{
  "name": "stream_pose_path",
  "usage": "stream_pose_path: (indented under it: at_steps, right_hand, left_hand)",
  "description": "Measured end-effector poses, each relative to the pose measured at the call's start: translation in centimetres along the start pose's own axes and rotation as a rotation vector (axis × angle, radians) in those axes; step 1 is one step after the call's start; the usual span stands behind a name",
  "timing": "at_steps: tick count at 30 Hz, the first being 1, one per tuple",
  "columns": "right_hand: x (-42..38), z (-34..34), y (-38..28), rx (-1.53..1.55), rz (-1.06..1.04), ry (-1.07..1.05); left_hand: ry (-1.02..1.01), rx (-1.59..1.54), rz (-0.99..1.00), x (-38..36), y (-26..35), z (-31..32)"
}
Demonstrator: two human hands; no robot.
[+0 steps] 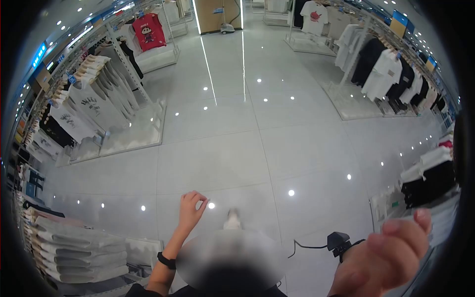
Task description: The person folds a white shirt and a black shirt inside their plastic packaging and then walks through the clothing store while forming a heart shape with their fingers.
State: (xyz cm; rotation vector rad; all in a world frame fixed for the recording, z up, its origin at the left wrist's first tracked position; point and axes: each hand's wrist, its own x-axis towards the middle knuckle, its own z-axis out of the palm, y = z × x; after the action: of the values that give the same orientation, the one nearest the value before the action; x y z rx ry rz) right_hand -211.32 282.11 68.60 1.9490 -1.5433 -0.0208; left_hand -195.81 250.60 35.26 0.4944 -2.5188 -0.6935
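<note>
My left hand point(193, 208) is held out over the glossy floor, its fingers curled in and closed, with no object visible in it. A black band point(167, 261) circles that wrist. Close to the camera at the lower right is my right hand point(383, 255), somewhat blurred. Its fingers are half bent and apart, and nothing shows between them. On the right wrist sits a small black device point(338, 241) with a thin dark cable point(310, 246) sticking out to the left. Neither hand touches any clothing.
A rack of hanging shirts point(91, 106) stands on the left, another rack of shirts point(388, 72) on the right. Folded clothes point(81, 247) are stacked at lower left; dark folded clothes point(430, 183) lie at right. A shiny tiled floor point(213, 158) runs between them.
</note>
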Motion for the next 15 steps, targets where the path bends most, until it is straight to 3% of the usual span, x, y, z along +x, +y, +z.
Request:
stream_pose_path:
  at_steps: [1, 5, 8, 10, 12, 15]
  right_hand:
    - [0.0, 2.8, 4.1, -0.002, -0.100, 0.000]
    - [4.5, 16.9, 14.8, -0.083, 0.013, 0.338]
    - [8.7, 25.1, 23.5, -0.083, 0.093, 0.435]
    - [11.8, 30.5, 27.5, 0.060, 0.431, 0.534]
    - [13.3, 35.4, 33.2, 0.305, 0.505, 0.507]
    - [14.7, 48.3, 41.7, 0.452, 0.605, 0.468]
  left_hand:
    - [-0.002, 0.014, -0.020, 3.1, -1.4, 1.3]
    - [-0.010, -0.016, -0.029, 18.1, -7.8, 7.2]
    - [0.011, -0.041, -0.012, 30.8, -11.5, 10.1]
    - [0.047, -0.061, -0.016, 39.5, -12.2, 10.6]
    - [0.058, -0.094, 0.042, 46.9, -11.9, 11.8]
    - [0.077, -0.113, 0.126, 58.6, -12.2, 14.9]
